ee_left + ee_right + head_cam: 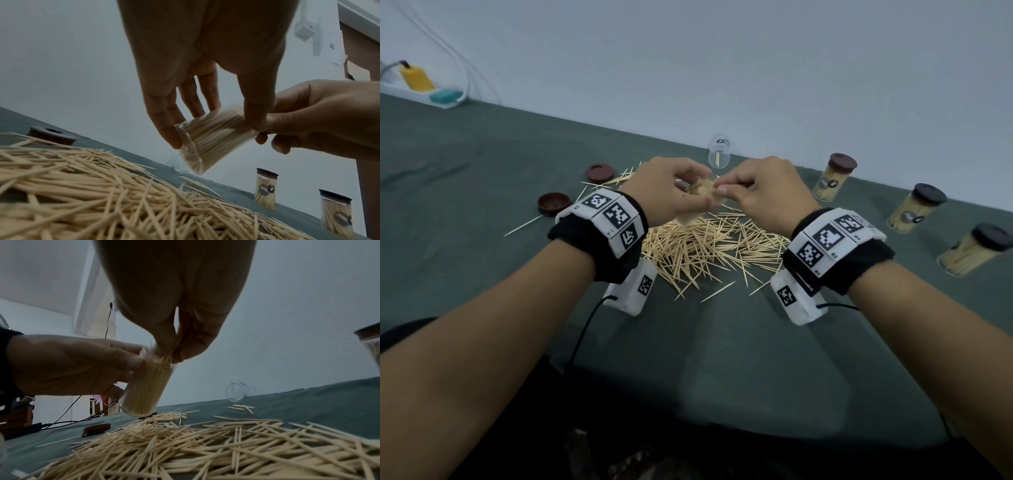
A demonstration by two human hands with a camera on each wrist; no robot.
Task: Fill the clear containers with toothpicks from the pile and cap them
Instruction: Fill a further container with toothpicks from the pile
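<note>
My left hand [674, 192] [205, 113] grips a clear container [207, 142] [147, 391] packed with toothpicks, tilted above the toothpick pile [709, 243] [205, 443]. My right hand [753, 192] [174, 352] pinches a small bunch of toothpicks [172, 345] at the container's open mouth. An almost empty clear container [718, 154] [236, 391] lies on its side behind the hands. Two brown caps [554, 202] [600, 172] lie left of the pile. Three filled, capped containers [834, 176] [916, 207] [974, 248] stand at the right.
The table is covered with a grey-green cloth [482, 171], and a pale wall runs close behind it. A power strip with a yellow plug [416, 78] sits at the far left. Stray toothpicks [524, 224] lie scattered around the pile.
</note>
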